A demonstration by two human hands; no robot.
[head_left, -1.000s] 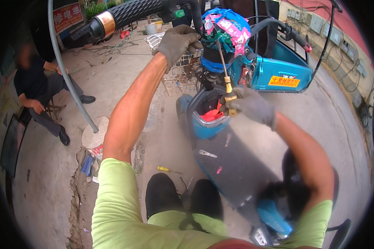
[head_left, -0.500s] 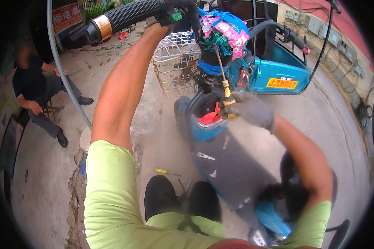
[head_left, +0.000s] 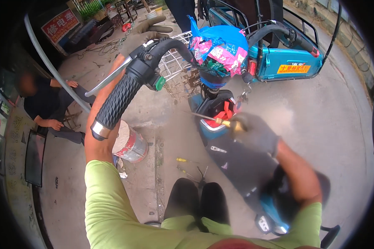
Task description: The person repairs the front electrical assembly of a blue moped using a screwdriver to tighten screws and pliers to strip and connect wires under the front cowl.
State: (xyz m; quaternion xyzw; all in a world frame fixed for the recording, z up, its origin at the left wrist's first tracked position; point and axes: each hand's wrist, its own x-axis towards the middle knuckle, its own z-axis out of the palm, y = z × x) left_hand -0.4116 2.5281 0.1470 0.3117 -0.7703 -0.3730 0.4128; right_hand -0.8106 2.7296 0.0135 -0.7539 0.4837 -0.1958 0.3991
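Yellow-handled screwdriver (head_left: 181, 159) on concrete ground (head_left: 137, 186)

Lit quite brightly by daylight, soft and even, seemingly from above. Pale on the concrete ground (head_left: 340, 124), with only weak, diffuse shadow; darker in the upper left, around the red sign (head_left: 60, 25). Slightly washed out by milky haze right of centre, near the right hand (head_left: 255, 133). Smeared at this gloved hand and softened along the screwdriver (head_left: 212, 119); clearer on the handlebar grip (head_left: 122, 97) left of centre. Blurred at the head of the seated person (head_left: 45, 103). Bent toward the rim, as with the grey pole (head_left: 39, 50), and black in the corners.
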